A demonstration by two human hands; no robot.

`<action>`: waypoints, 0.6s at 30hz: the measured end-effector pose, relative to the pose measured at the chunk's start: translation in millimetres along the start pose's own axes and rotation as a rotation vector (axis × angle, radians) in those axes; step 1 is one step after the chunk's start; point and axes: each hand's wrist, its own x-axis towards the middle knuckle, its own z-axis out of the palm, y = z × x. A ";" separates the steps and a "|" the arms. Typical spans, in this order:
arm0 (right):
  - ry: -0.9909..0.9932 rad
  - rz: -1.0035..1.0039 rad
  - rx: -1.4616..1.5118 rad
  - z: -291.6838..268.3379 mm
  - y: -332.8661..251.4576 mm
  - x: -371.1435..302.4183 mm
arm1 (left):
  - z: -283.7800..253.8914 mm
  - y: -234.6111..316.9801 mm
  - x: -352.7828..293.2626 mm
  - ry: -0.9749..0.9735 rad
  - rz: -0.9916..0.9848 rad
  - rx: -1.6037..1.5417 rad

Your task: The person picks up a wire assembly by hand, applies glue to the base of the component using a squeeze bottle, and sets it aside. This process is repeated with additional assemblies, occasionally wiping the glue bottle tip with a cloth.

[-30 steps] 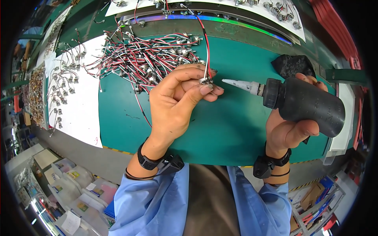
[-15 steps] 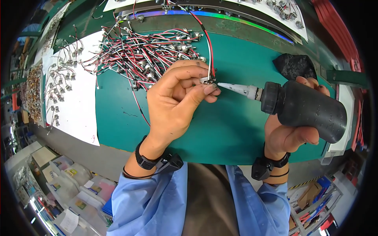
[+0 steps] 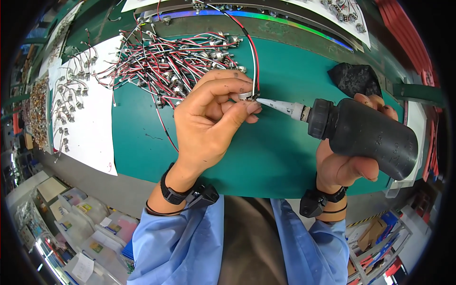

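Observation:
Between thumb and fingers, my left hand (image 3: 206,114) pinches a small potentiometer (image 3: 246,96) with metal body. Red, black and white wires (image 3: 251,52) rise from it and curve toward the far edge. My right hand (image 3: 344,161) is wrapped round a black squeeze bottle (image 3: 373,135), which lies nearly sideways. Its grey tapered nozzle (image 3: 282,107) points left, with the tip at the potentiometer's wire end; whether it touches cannot be made out. Beyond my left hand lies a tangled heap of wired potentiometers (image 3: 171,61).
The green work mat (image 3: 190,178) covers the bench. White paper with wired parts in rows (image 3: 102,128) lies at the left. A crumpled black cloth (image 3: 354,78) sits at the far right. Along the back runs a shiny strip (image 3: 266,20); plastic boxes (image 3: 95,209) stand lower left.
The bottle's nozzle tip has moved left, closer to the potentiometer, and the bottle's base has dipped slightly. My left hand keeps its pinch, with a small shift left.

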 end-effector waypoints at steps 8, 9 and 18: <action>0.056 0.050 -0.053 7.3 -5.7 1.1 | 0.9 2.3 0.0 0.007 0.015 0.055; 0.071 0.066 -0.075 7.8 -6.3 1.0 | 0.9 2.2 0.0 0.007 0.015 0.055; -0.104 -0.050 -0.050 -4.4 0.7 5.1 | 2.1 2.4 -0.2 0.033 0.091 0.146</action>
